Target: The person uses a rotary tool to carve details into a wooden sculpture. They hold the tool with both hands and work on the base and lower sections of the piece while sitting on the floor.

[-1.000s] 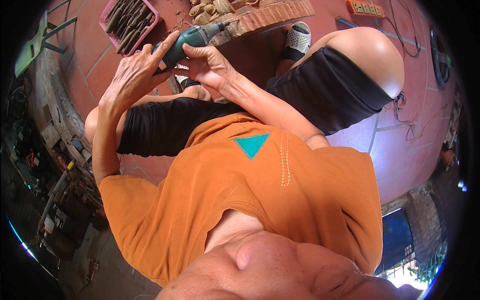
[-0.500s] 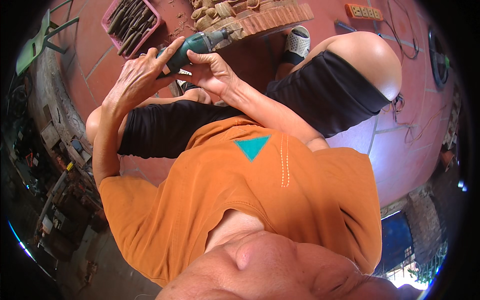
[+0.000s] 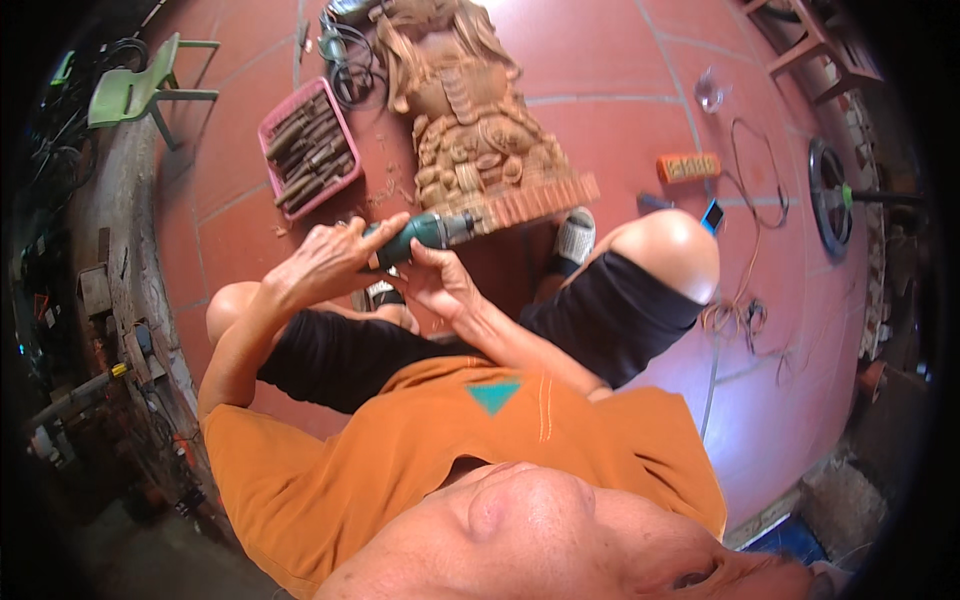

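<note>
A green and black handheld power drill [image 3: 420,235] with a grey nose lies nearly level between my hands. My left hand [image 3: 330,258] is closed around its rear body from above. My right hand [image 3: 440,285] touches the underside, thumb and fingertips against the body. The drill's nose points right, close to the edge of a carved wooden statue [image 3: 478,135] lying on the floor, its flat base toward me. Whether the tip touches the wood I cannot tell.
Left of the statue stands a pink basket [image 3: 347,130] of chisels, beside a corded tool [image 3: 335,45]. An orange power strip [image 3: 688,167] with a cable lies to the right. A green chair [image 3: 135,92] stands far left, a black wheel [image 3: 828,200] far right.
The view has shifted, bringing the whole basket and much more of the statue into sight. Both hands still hold the drill, its nose still by the statue's base.
</note>
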The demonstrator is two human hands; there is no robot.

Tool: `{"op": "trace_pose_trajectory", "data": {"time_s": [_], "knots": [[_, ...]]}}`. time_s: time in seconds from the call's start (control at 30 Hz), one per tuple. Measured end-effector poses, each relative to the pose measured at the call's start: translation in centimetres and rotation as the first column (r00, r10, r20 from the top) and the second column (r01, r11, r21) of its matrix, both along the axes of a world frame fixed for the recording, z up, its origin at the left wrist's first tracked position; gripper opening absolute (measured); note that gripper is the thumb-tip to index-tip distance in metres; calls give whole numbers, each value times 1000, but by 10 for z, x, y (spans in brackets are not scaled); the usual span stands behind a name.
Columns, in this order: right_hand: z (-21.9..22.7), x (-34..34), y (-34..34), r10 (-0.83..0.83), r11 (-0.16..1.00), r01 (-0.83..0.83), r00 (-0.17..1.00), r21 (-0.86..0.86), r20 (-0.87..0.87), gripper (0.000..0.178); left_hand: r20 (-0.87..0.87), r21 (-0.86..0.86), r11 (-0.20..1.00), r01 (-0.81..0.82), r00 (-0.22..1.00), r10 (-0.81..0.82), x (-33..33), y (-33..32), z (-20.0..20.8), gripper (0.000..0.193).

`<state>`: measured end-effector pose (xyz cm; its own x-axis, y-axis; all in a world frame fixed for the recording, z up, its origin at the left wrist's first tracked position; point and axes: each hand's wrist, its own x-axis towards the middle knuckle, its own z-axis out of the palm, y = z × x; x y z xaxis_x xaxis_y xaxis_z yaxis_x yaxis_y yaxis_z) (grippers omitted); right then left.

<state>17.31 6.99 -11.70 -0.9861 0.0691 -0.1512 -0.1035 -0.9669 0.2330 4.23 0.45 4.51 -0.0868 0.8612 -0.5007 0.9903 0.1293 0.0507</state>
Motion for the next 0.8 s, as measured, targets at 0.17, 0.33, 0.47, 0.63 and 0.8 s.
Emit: {"op": "trace_pose_trajectory", "data": {"time_s": [0.17, 0.33, 0.47, 0.63, 0.8], "knots": [[4, 1, -1, 11, 1000, -11, 1000, -20, -11, 31, 34, 17, 1000, -23, 999, 22, 0, -4, 2, 87], [2, 2, -2, 34, 999, -35, 999, -23, -33, 33, 33, -13, 1000, -16, 999, 16, 1, -5, 2, 88], [4, 2, 0, 33, 999, -33, 999, -1, -32, 34, 47, 14, 1000, -19, 999, 19, -1, -7, -1, 85], [-5, 0, -4, 30, 999, -31, 999, -14, -21, 37, 40, 12, 1000, -17, 999, 17, 1, -6, 0, 85], [-4, 1, -4, 28, 999, -28, 999, -23, -27, 35, 57, 57, 998, 22, 998, -25, -4, -10, -6, 87]]}}
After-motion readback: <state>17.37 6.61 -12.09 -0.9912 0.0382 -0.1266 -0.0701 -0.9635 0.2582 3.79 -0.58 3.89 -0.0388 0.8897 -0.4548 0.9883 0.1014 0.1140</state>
